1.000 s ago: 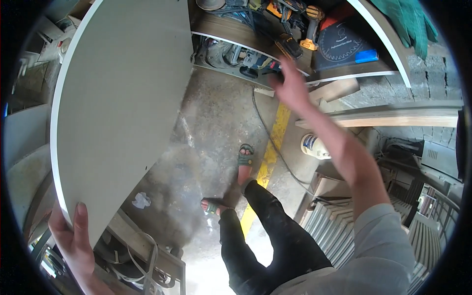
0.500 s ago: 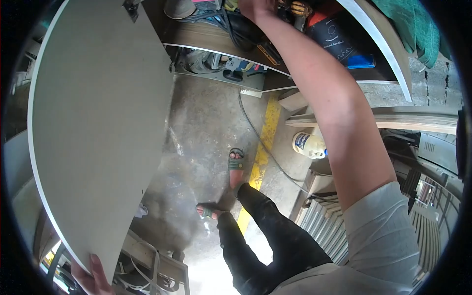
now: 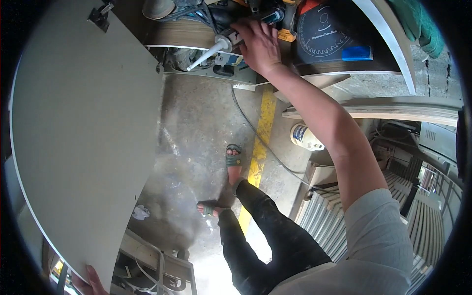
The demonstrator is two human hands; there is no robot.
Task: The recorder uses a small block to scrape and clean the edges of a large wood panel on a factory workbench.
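Observation:
My right hand (image 3: pixel 259 46) is closed around a sealant cartridge (image 3: pixel 225 43) at the front of a cabinet shelf (image 3: pixel 174 33). The cartridge's long white nozzle points down and left, over the drawer (image 3: pixel 231 78) below. Its far end shows past my fingers. At the lower left, my left hand (image 3: pixel 93 282) grips the edge of a large grey cabinet door (image 3: pixel 88 132), which stands swung out; part of this hand is hidden behind the door. Beside my right hand on the shelf lie coiled cables (image 3: pixel 209 19), a dark saw blade package (image 3: pixel 322 37) and a blue box (image 3: pixel 357 53).
A cream jug (image 3: pixel 306 137) stands on the floor at right, near a grey cable (image 3: pixel 255 130) that crosses a yellow floor stripe (image 3: pixel 263 132). Stacked panels (image 3: pixel 319 221) lean beside my right leg. A white crumpled piece (image 3: pixel 140 212) lies by the door. Green fabric (image 3: pixel 418 29) hangs upper right.
My right hand has drawn back from deep among the shelf items and now has the sealant cartridge in it. The door has shifted a little left in view, with my left hand still on it.

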